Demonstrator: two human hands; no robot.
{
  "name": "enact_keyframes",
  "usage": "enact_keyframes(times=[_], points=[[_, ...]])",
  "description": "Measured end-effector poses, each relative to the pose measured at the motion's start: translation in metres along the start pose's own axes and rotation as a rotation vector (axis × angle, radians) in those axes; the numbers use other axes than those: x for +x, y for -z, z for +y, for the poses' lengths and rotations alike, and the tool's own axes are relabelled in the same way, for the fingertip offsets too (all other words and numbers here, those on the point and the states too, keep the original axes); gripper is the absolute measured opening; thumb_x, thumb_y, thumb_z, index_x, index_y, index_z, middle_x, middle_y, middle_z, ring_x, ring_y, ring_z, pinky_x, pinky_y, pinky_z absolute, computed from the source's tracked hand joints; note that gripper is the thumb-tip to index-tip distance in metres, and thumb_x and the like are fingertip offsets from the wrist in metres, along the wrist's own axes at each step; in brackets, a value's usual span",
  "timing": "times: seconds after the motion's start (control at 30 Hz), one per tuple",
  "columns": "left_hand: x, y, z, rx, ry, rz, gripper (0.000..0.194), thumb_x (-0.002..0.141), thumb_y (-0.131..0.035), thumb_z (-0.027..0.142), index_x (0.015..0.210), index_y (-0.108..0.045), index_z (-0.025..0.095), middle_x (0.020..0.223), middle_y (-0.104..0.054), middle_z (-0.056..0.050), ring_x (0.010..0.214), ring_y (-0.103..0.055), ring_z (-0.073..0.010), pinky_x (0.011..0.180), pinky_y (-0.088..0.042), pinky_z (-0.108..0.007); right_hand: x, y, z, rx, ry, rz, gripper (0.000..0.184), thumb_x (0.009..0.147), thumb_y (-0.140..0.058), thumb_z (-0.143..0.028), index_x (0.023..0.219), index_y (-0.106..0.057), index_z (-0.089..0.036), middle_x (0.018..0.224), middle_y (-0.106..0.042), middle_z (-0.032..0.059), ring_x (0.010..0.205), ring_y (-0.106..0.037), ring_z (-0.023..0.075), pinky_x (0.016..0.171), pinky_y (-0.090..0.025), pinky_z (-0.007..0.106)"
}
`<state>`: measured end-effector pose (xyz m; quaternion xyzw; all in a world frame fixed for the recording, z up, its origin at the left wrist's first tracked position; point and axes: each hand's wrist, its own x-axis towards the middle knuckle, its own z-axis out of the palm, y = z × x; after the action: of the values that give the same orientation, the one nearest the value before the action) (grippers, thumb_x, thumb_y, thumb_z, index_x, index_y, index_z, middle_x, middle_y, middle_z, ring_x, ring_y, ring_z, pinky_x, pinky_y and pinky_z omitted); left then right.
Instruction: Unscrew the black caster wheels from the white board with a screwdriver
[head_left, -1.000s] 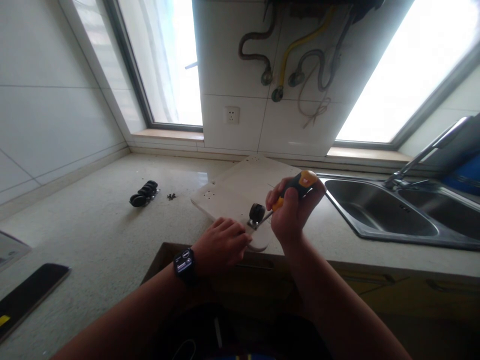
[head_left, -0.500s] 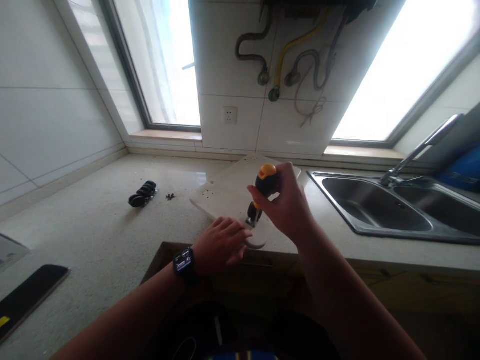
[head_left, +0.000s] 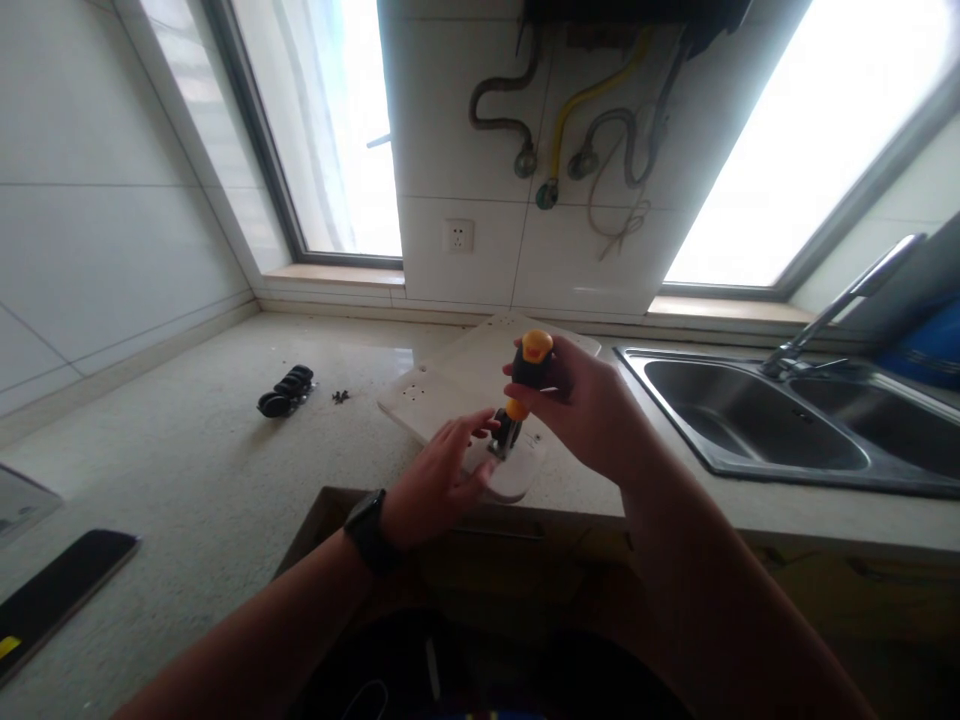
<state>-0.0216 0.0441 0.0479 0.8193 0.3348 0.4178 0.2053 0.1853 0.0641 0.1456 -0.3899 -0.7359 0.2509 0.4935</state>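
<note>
My right hand (head_left: 581,400) is wrapped round a screwdriver (head_left: 531,362) with a yellow and black handle. The screwdriver stands nearly upright, its shaft pointing down at a black caster wheel (head_left: 505,428) with a metal mounting plate. That caster sits near the front corner of a white board (head_left: 450,375) with small holes, which lies on the countertop. My left hand (head_left: 442,475), with a dark watch on the wrist, has its fingers and thumb on either side of the caster's plate. The screwdriver's tip is too small to make out.
Several black casters (head_left: 286,390) lie in a row at the left, beside a small pile of screws (head_left: 340,397). A double metal sink (head_left: 750,410) with a tap (head_left: 840,300) is on the right. A long black object (head_left: 67,590) lies at the lower left.
My left hand has shifted from lying flat on the board to having fingers and thumb around the caster, and its wrist has turned. The screwdriver stays over the caster in my right hand.
</note>
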Motion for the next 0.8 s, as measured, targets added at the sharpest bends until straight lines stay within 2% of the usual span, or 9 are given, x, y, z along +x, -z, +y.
enact_keyframes(times=[0.1,0.17,0.3,0.4,0.5,0.57,0.63,0.73,0.8], points=[[0.012,-0.001,0.001,-0.101,0.048,0.031,0.059,0.097,-0.058,0.016,0.153,-0.040,0.024,0.140,-0.063,-0.014,0.125,-0.062,-0.0241,0.106,-0.053,-0.049,0.004,0.009,0.003,0.111,0.023,-0.134,0.055,0.085,-0.077,-0.028,0.134,-0.053,-0.026,0.117,-0.075,0.0087,0.102,-0.077,0.0216,0.086,-0.066,0.039],[0.021,-0.002,0.002,-0.165,0.082,0.037,0.053,0.098,-0.058,0.017,0.150,-0.048,0.022,0.135,-0.068,-0.012,0.119,-0.066,-0.0230,0.103,-0.055,-0.046,0.008,0.013,0.004,0.213,0.034,-0.212,0.061,0.084,-0.076,-0.020,0.136,-0.045,-0.027,0.121,-0.073,0.0095,0.107,-0.076,0.0211,0.085,-0.066,0.035],[0.036,-0.006,0.010,-0.209,0.162,0.008,0.025,0.097,-0.063,0.021,0.121,-0.072,0.019,0.108,-0.079,-0.007,0.097,-0.073,-0.0206,0.091,-0.057,-0.037,0.015,0.014,0.005,0.350,0.026,-0.310,0.054,0.082,-0.072,-0.011,0.126,-0.046,-0.028,0.132,-0.067,0.0100,0.108,-0.076,0.0202,0.085,-0.066,0.032],[0.042,-0.011,0.015,-0.200,0.201,0.031,0.016,0.096,-0.065,0.021,0.105,-0.078,0.019,0.097,-0.081,-0.005,0.087,-0.073,-0.0200,0.084,-0.056,-0.035,0.016,0.012,0.006,0.338,0.044,-0.356,0.054,0.082,-0.069,-0.010,0.128,-0.048,-0.029,0.142,-0.058,0.0099,0.106,-0.075,0.0189,0.083,-0.066,0.031],[0.045,-0.014,0.014,-0.209,0.214,0.081,0.012,0.094,-0.069,0.023,0.099,-0.080,0.021,0.095,-0.081,-0.005,0.088,-0.073,-0.0207,0.085,-0.055,-0.035,0.016,0.010,0.006,0.233,0.097,-0.299,0.048,0.083,-0.067,-0.013,0.126,-0.053,-0.028,0.130,-0.057,0.0072,0.104,-0.072,0.0184,0.080,-0.065,0.032],[0.047,-0.014,0.013,-0.228,0.220,0.089,0.010,0.092,-0.072,0.025,0.095,-0.080,0.021,0.095,-0.081,-0.005,0.089,-0.073,-0.0211,0.085,-0.055,-0.035,0.017,0.008,0.006,0.082,0.151,-0.189,0.044,0.083,-0.072,-0.019,0.124,-0.059,-0.027,0.121,-0.057,0.0060,0.102,-0.067,0.0180,0.081,-0.062,0.034],[0.048,-0.014,0.012,-0.258,0.244,0.091,0.010,0.091,-0.074,0.026,0.095,-0.081,0.020,0.096,-0.081,-0.005,0.089,-0.074,-0.0212,0.085,-0.055,-0.035,0.018,0.006,0.005,-0.033,0.185,-0.081,0.043,0.080,-0.080,-0.028,0.119,-0.061,-0.027,0.109,-0.059,0.0033,0.090,-0.062,0.0155,0.076,-0.059,0.033],[0.049,-0.013,0.014,-0.287,0.301,0.103,0.010,0.090,-0.075,0.024,0.096,-0.081,0.019,0.095,-0.082,-0.005,0.088,-0.074,-0.0209,0.086,-0.055,-0.035,0.020,0.004,0.005,-0.019,0.161,-0.019,0.043,0.078,-0.084,-0.035,0.110,-0.058,-0.027,0.090,-0.062,-0.0024,0.073,-0.059,0.0126,0.064,-0.054,0.029],[0.050,-0.013,0.015,-0.286,0.330,0.108,0.009,0.089,-0.076,0.023,0.095,-0.081,0.019,0.093,-0.082,-0.005,0.086,-0.075,-0.0205,0.084,-0.055,-0.035,0.021,0.004,0.003,0.011,0.142,-0.020,0.041,0.079,-0.082,-0.034,0.110,-0.057,-0.026,0.089,-0.065,-0.0020,0.075,-0.062,0.0136,0.065,-0.054,0.030]])
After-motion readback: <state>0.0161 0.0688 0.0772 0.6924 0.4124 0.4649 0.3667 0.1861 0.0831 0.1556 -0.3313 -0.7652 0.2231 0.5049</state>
